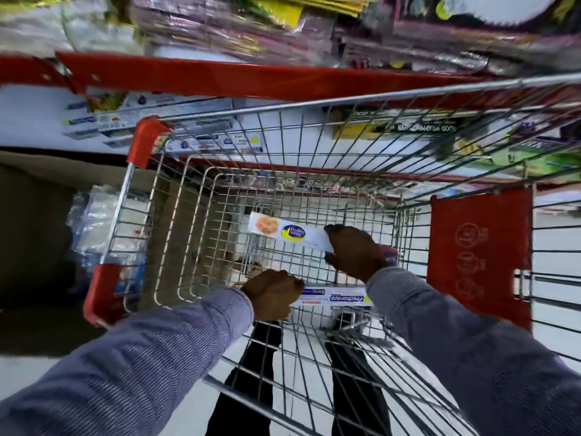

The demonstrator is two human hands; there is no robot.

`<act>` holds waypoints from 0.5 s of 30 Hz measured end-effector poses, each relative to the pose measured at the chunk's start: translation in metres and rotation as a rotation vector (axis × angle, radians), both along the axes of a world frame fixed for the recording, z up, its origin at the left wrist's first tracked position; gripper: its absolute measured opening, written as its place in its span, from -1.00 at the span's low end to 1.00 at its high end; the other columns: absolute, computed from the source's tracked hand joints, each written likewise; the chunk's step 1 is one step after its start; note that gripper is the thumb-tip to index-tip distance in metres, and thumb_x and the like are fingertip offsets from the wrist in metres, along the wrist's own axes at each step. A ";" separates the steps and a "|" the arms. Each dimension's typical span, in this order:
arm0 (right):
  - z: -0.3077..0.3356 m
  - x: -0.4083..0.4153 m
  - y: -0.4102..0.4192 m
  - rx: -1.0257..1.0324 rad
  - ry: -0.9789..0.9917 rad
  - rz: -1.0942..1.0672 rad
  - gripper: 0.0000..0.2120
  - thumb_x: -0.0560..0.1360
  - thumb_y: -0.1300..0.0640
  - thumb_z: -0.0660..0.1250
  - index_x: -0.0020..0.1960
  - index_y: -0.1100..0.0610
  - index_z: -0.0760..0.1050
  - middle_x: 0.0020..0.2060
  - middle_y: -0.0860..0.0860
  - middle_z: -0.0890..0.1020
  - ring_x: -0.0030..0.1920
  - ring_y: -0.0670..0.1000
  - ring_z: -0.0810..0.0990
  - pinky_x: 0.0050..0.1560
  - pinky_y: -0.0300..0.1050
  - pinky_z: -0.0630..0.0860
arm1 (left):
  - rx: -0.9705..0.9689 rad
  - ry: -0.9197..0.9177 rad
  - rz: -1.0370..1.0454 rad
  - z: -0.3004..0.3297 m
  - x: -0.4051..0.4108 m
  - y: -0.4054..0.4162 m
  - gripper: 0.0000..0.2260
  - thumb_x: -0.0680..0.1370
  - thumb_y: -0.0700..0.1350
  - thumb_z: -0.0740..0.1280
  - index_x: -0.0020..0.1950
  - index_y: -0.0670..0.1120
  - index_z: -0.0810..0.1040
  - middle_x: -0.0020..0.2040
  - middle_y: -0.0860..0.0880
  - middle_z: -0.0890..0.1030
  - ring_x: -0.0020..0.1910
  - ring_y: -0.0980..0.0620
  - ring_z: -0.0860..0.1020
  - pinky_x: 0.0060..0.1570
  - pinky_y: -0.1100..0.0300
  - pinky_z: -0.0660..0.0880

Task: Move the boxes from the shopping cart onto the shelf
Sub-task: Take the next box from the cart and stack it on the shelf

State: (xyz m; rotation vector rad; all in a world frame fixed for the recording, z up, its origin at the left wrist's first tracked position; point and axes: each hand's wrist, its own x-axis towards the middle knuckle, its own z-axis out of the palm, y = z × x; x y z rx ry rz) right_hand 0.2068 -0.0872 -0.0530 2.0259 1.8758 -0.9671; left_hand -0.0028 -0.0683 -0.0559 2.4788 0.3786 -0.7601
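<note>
Both arms reach down into the shopping cart (314, 127), a wire basket with red corner guards and a red flap on its right side. The right hand (355, 251) is closed over the right end of a long white box (283, 231); fingers wrap its top edge and thumb sits under the lower edge. The box lies roughly level, pointing left, printed with a food picture and a blue oval logo, down near the cart bottom. The left hand (272, 294) is fisted around the left end of a second long box (334, 298), white with blue lettering, which runs right toward the right sleeve, close to the near wall of the cart. Whether either box is lifted clear of the wire floor, cannot tell. The two boxes are apart, one beyond the other, with bare grid between them.

The rest of the cart floor shows as open wire, with room left of both boxes. The cart's far rim is just beside the shelf (220, 80), whose red front edge crosses the top of the view. Below that edge lie stacked long boxes (151, 118) at left and a yellow-green carton (396, 127) at right, seen through the cart wires, with a white gap between them. Above the red edge are blurred wrapped packs. Left of the cart is a brown cardboard carton (37, 215) with clear plastic bags (91, 225) against the cart's side.
</note>
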 end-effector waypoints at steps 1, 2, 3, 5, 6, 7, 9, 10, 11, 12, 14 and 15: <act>0.005 0.004 0.002 0.033 0.002 0.002 -0.45 0.46 0.03 0.34 0.37 0.21 0.31 0.22 0.19 0.56 0.19 0.23 0.55 0.12 0.08 0.52 | -0.004 0.026 0.010 -0.008 0.003 -0.001 -0.58 0.52 -0.12 0.36 0.32 -0.27 0.39 0.09 -0.28 0.58 0.00 -0.31 0.58 -0.07 -0.08 0.56; 0.012 0.009 0.003 0.072 0.000 0.006 -0.44 0.46 0.02 0.34 0.38 0.21 0.31 0.21 0.19 0.56 0.18 0.23 0.55 0.10 0.07 0.52 | -0.011 0.055 0.011 -0.016 0.006 -0.001 -0.50 0.52 -0.10 0.38 0.37 -0.28 0.33 0.13 -0.28 0.56 0.03 -0.31 0.56 -0.08 -0.07 0.53; 0.018 0.011 0.004 0.112 -0.004 0.019 -0.44 0.46 0.00 0.34 0.37 0.20 0.32 0.20 0.18 0.57 0.17 0.22 0.56 0.09 0.06 0.52 | -0.021 0.084 0.022 -0.022 0.008 -0.002 -0.47 0.52 -0.10 0.38 0.39 -0.28 0.30 0.14 -0.27 0.55 0.04 -0.30 0.56 -0.10 -0.05 0.51; 0.031 0.015 0.007 0.195 -0.006 0.053 -0.47 0.45 -0.02 0.34 0.34 0.18 0.35 0.16 0.17 0.59 0.14 0.22 0.57 0.04 0.04 0.52 | -0.055 0.140 0.105 -0.031 0.013 -0.005 -0.56 0.52 -0.15 0.36 0.34 -0.24 0.36 0.13 -0.24 0.58 0.04 -0.27 0.58 -0.11 -0.01 0.52; 0.038 0.016 0.010 0.230 -0.004 0.064 -0.48 0.44 -0.03 0.34 0.32 0.17 0.37 0.13 0.17 0.60 0.11 0.22 0.58 0.01 0.03 0.52 | -0.057 0.161 0.137 -0.032 0.016 -0.007 -0.61 0.52 -0.18 0.35 0.32 -0.23 0.39 0.12 -0.24 0.59 0.05 -0.27 0.58 -0.07 -0.02 0.53; 0.046 0.017 0.013 0.265 0.001 0.069 -0.49 0.42 -0.04 0.35 0.30 0.16 0.39 0.11 0.17 0.61 0.09 0.22 0.59 0.00 0.03 0.52 | -0.054 0.177 0.150 -0.031 0.019 -0.008 -0.62 0.52 -0.19 0.34 0.32 -0.23 0.40 0.13 -0.25 0.58 0.06 -0.29 0.58 -0.03 -0.03 0.54; 0.063 0.017 0.019 0.313 0.011 0.081 -0.49 0.41 -0.05 0.34 0.30 0.13 0.41 0.10 0.16 0.62 0.08 0.21 0.61 0.01 0.01 0.53 | -0.040 0.176 0.152 -0.026 0.021 -0.006 -0.55 0.50 -0.20 0.38 0.35 -0.23 0.36 0.15 -0.26 0.57 0.08 -0.30 0.57 0.00 -0.04 0.51; 0.076 0.017 0.022 0.345 0.017 0.089 -0.48 0.40 -0.05 0.34 0.31 0.13 0.42 0.11 0.16 0.62 0.09 0.21 0.60 0.03 0.01 0.53 | -0.026 0.150 0.161 -0.017 0.022 -0.003 -0.53 0.50 -0.19 0.39 0.37 -0.22 0.35 0.16 -0.26 0.56 0.09 -0.30 0.56 0.02 -0.03 0.49; 0.087 0.018 0.025 0.370 0.010 0.102 -0.46 0.41 -0.04 0.34 0.33 0.13 0.41 0.12 0.16 0.63 0.10 0.21 0.60 0.04 0.01 0.53 | -0.016 0.111 0.185 -0.007 0.022 0.000 -0.52 0.51 -0.17 0.39 0.38 -0.21 0.35 0.18 -0.26 0.55 0.12 -0.30 0.54 0.05 -0.03 0.47; 0.102 0.019 0.030 0.403 -0.008 0.118 -0.46 0.42 -0.05 0.34 0.33 0.14 0.41 0.12 0.16 0.63 0.11 0.20 0.59 0.04 0.01 0.53 | -0.003 0.060 0.215 0.008 0.022 0.007 -0.53 0.52 -0.16 0.40 0.39 -0.19 0.36 0.19 -0.25 0.56 0.13 -0.29 0.54 0.07 -0.03 0.47; 0.134 0.020 0.042 0.459 -0.024 0.135 -0.51 0.42 -0.06 0.32 0.29 0.12 0.43 0.06 0.14 0.66 0.05 0.19 0.62 -0.05 -0.02 0.54 | 0.025 -0.055 0.274 0.044 0.024 0.018 -0.55 0.46 -0.10 0.44 0.31 -0.16 0.45 0.11 -0.20 0.61 0.07 -0.27 0.57 0.01 -0.03 0.52; 0.158 0.022 0.049 0.494 -0.011 0.134 -0.54 0.42 -0.05 0.32 0.26 0.10 0.44 0.02 0.13 0.66 0.01 0.18 0.63 -0.11 -0.04 0.54 | 0.051 -0.115 0.309 0.070 0.025 0.025 -0.57 0.42 -0.07 0.44 0.25 -0.13 0.49 0.06 -0.17 0.63 0.02 -0.25 0.59 -0.04 -0.03 0.55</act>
